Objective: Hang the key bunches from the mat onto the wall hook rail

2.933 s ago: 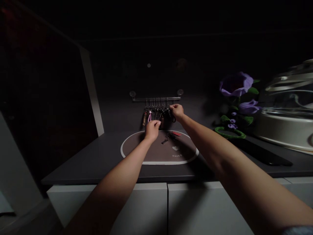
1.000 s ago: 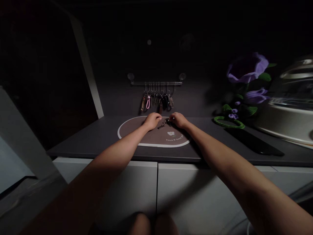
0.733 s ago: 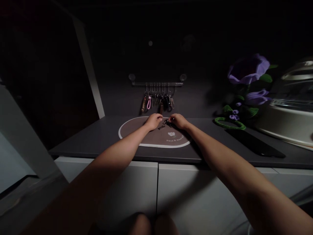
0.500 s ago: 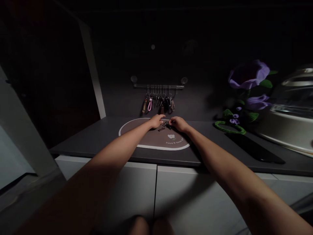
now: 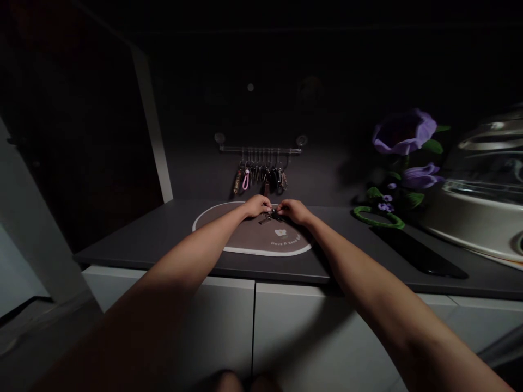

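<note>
A small bunch of keys [image 5: 266, 220] with a dark tag is held low over the brown oval mat [image 5: 249, 242], between my two hands. My left hand [image 5: 257, 206] pinches the top of the bunch from the left. From the right, my right hand [image 5: 293, 210] is closed on the same bunch, fingertips together. The exact parts between the fingers are too small and dark to make out. Behind my hands, several key rings and fobs [image 5: 275, 178] hang from hooks on a clear wall rail [image 5: 261, 150].
At the right stand purple knitted flowers [image 5: 406, 133] with a green ring base [image 5: 378, 218]. A black flat slab [image 5: 417, 253] lies before them, beside a large pale appliance [image 5: 474, 218] with a glassy upper part. White cabinet doors [image 5: 212, 316] are below the counter.
My left fingers, spread before, have closed onto the keys. Both hands have come closer together at the bunch. The whole view has shifted slightly.
</note>
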A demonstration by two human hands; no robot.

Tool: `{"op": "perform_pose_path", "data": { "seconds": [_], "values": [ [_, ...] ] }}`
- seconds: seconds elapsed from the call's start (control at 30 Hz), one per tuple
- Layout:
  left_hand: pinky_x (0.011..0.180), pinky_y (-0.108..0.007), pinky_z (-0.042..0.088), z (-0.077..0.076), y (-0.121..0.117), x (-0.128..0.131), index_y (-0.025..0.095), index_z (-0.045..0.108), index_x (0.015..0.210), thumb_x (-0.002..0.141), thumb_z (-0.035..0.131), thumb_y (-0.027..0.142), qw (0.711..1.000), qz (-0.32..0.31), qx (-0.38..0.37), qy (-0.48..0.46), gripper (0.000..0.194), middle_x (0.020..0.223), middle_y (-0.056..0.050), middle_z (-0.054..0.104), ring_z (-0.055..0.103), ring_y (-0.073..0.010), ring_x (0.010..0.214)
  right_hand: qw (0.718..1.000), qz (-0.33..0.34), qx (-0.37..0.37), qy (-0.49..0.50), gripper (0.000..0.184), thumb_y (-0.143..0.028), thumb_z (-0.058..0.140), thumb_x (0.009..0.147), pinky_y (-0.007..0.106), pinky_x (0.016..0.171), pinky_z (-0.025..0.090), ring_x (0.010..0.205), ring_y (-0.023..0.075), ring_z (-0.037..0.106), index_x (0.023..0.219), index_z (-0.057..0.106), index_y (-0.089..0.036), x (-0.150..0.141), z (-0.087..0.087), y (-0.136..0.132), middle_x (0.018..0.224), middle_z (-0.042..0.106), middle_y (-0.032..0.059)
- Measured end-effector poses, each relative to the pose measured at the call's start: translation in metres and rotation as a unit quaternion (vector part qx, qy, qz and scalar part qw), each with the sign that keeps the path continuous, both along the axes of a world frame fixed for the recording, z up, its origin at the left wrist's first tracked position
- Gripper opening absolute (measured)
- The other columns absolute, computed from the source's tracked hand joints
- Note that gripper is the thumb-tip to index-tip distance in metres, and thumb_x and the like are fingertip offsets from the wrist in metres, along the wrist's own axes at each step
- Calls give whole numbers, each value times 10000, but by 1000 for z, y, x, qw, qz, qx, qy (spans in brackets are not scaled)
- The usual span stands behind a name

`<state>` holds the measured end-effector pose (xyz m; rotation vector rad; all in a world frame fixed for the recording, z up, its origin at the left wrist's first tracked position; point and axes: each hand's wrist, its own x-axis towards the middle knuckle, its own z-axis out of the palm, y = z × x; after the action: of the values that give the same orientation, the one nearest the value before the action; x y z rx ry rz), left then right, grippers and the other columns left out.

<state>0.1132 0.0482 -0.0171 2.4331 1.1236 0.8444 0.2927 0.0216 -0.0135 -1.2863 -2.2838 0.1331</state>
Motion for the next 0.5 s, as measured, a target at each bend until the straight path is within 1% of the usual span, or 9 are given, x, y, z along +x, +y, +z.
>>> {"op": "perform_pose_path", "data": {
  "seconds": [0.1, 0.2, 0.37, 0.5],
  "values": [
    [617, -224, 377, 6, -5, -5, 113, 637, 695, 678, 584, 176, 1000, -1, -14, -11, 84, 618, 8, 597, 512, -105, 607, 1000, -16, -2, -11, 151, -177, 607, 716, 195, 689, 390, 756, 133, 590, 854, 663, -149, 0, 1, -1, 808, 677, 37],
    [580, -218, 369, 9, -11, -9, 118, 620, 685, 677, 593, 201, 998, 1, -42, -47, 88, 578, 20, 571, 491, -95, 563, 999, -27, 1, -26, 169, -167, 613, 708, 198, 699, 394, 773, 140, 596, 866, 672, -150, 1, 4, -2, 825, 683, 43],
    [551, -207, 374, 4, -16, -15, 118, 584, 701, 703, 588, 241, 986, 9, -88, -143, 123, 548, 31, 539, 477, -78, 527, 999, -16, -9, -27, 169, -141, 614, 696, 190, 712, 401, 782, 136, 606, 850, 683, -148, 3, 7, -4, 831, 691, 39],
    [517, -187, 360, 3, -18, -19, 121, 575, 723, 722, 575, 250, 982, 19, -88, -165, 129, 532, 41, 516, 456, -66, 509, 1000, -12, -5, -23, 150, -137, 617, 686, 201, 724, 411, 786, 142, 614, 818, 686, -153, 6, 8, -3, 829, 695, 32]
  ]
}}
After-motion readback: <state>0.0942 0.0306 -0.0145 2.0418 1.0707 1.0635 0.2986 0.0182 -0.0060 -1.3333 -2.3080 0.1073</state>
